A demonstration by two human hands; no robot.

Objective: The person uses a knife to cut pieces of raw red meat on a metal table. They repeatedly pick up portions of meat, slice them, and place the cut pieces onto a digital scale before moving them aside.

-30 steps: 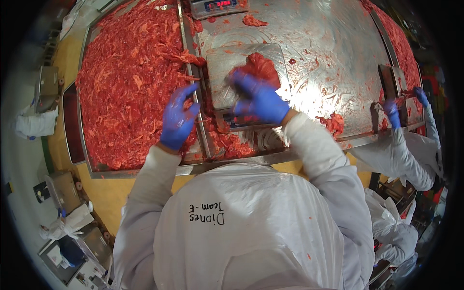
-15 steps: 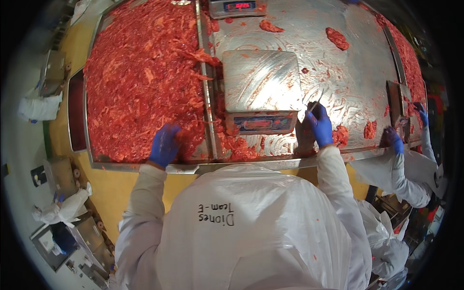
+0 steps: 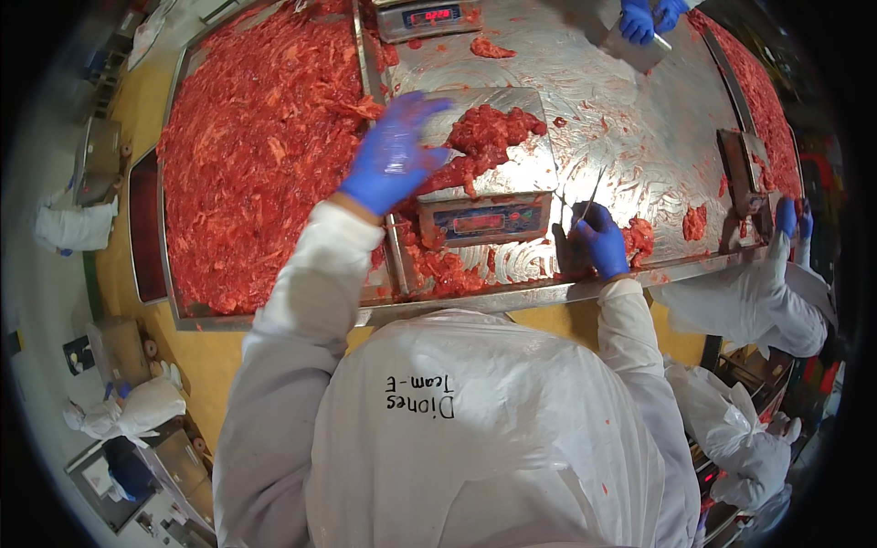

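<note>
My left hand (image 3: 388, 157), in a blue glove and slightly blurred, has its fingers spread at the left of the scale (image 3: 484, 219), beside a loose pile of red chopped meat (image 3: 489, 137) on the steel pan. My gloved right hand (image 3: 600, 242) is closed on a knife (image 3: 596, 183) at the scale's right, blade pointing up. Small meat scraps (image 3: 639, 237) lie beside it.
A tray of chopped meat (image 3: 256, 155) fills the left; another (image 3: 758, 100) lines the right. A second scale (image 3: 427, 20) stands at the back. Co-workers' gloved hands (image 3: 644, 18) work at the top right, another worker's (image 3: 787, 215) at the right edge.
My left hand has moved up from the left tray, and meat now lies on the previously bare pan. My right hand stays low with the knife. A co-worker's hands have appeared at top.
</note>
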